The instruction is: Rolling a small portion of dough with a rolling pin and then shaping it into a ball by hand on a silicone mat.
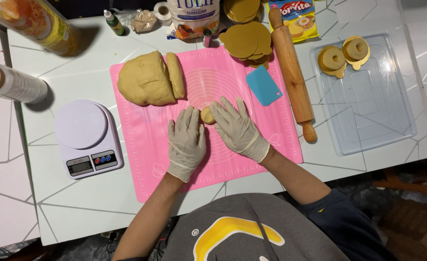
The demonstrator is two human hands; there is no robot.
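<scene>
Pale gloves, grey yellow-printed top

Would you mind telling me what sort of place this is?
Probably a home baking table: a pink mat with a dough lump, a rolling pin, and a kitchen scale. Both hands press a small dough piece.

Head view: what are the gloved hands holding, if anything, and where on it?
A small dough ball, pressed between the left hand and the right hand on the pink mat. Fingers touch its two sides; neither hand closes around it.
</scene>
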